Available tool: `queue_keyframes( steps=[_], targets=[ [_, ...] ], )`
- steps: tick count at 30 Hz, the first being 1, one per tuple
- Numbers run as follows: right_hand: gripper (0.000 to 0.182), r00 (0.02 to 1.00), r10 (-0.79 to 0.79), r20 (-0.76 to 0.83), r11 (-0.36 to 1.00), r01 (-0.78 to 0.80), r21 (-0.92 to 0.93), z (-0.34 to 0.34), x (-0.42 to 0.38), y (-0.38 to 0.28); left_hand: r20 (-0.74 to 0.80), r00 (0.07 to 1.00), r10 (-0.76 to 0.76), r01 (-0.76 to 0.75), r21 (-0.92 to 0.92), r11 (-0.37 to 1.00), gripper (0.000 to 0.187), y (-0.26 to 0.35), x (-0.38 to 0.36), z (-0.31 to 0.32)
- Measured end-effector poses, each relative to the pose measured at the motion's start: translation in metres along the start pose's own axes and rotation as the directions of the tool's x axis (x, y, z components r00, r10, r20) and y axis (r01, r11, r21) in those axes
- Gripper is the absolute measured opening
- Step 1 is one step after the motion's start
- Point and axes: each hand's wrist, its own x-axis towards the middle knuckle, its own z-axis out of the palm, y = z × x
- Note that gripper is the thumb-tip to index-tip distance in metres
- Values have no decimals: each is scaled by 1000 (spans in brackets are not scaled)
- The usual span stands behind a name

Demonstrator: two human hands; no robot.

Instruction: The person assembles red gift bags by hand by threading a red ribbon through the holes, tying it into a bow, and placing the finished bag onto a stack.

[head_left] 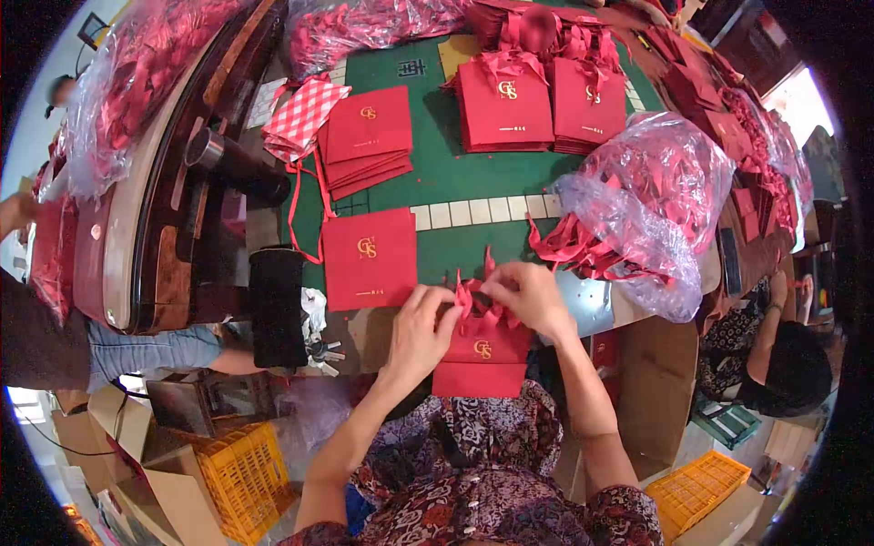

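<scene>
A small red paper bag (481, 369) with gold lettering rests against the table's near edge, just in front of my body. At its top, my left hand (423, 329) pinches a red ribbon (464, 300). My right hand (531, 296) is closed at the ribbon's other side, its fingertips partly hidden. Left of my hands lies a flat red bag (370, 259), with a stack of red bags (366, 136) behind it. Loose red ribbons (574, 246) spill from a clear plastic bag (651, 200) to the right.
Bundled red bags with ribbons (505, 105) stand at the back of the green table (437, 173). A dark cylinder (237, 164) and a red checked cloth (305, 114) are at left. Yellow crates (246, 478) and cardboard boxes (660, 391) stand below. Other people sit at both sides.
</scene>
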Motion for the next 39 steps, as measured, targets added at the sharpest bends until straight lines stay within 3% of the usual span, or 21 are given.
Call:
queue_keyframes(
  steps=[4, 6, 10, 13, 15, 16, 17, 18, 20, 21, 23, 27, 29, 31, 34, 39],
  targets=[
    [19, 998, -55, 38, 987, 60, -149, 7, -4, -9, -52, 993, 103, -95, 143, 985, 28, 0, 10, 7],
    [23, 994, -108, 16, 958, 109, -266, 16, -3, -6, -45, 995, 85, -79, 124, 989, 35, -2, 13, 13],
    [20, 996, -81, 21, 955, 84, -284, 15, -5, -1, -13, 999, 46, -44, 168, 985, 37, -3, 13, 21],
    [14, 988, -99, -115, 989, 85, -119, 7, -7, -1, -74, 994, 84, -72, 152, 986, 32, -4, 9, 23],
    [12, 997, 83, 6, 985, -83, 153, -5, -10, -5, -89, 993, 73, -63, 114, 992, 30, -6, 6, 23],
    [10, 1000, -1, -3, 959, 2, 283, -1, -9, 9, -104, 993, 63, -55, 74, 996, 29, -6, 5, 23],
    [10, 1000, 0, -2, 959, 1, 283, 0, -10, 12, -120, 992, 32, -27, 45, 999, 25, -5, 4, 22],
    [9, 999, -37, 1, 916, 33, 400, 0, -10, 12, -120, 992, 31, -26, 44, 999, 25, -3, 5, 21],
    [9, 999, -50, 19, 774, 26, 632, 2, -13, 7, -81, 988, -132, 116, -186, 976, 23, 0, 6, 19],
    [9, 999, -51, 19, 774, 28, 632, 0, -14, 1, -54, 981, -186, 158, -330, 931, 20, -2, 8, 20],
    [11, 986, 45, 159, 808, -129, 575, -3, -15, -9, -40, 986, -163, 139, -350, 926, 18, -2, 8, 19],
    [14, 996, -53, 77, 818, -1, 575, 11, -14, -1, -37, 988, -151, 129, -348, 929, 16, -2, 9, 19],
    [13, 993, -20, 118, 790, -57, 610, 11, -14, -3, -45, 990, -133, 111, -331, 937, 16, -4, 9, 22],
    [12, 995, -91, 28, 837, 61, 543, 14, -12, 0, -31, 989, -144, 127, -322, 938, 16, -1, 9, 21],
    [12, 994, -22, 110, 774, -53, 631, 13, -12, 1, 38, 983, -179, 182, -307, 934, 11, 6, 10, 15],
    [13, 988, -56, 145, 787, -46, 616, 12, -8, 9, -9, 993, -117, 108, -319, 941, 14, -4, 11, 21]
  ],
)
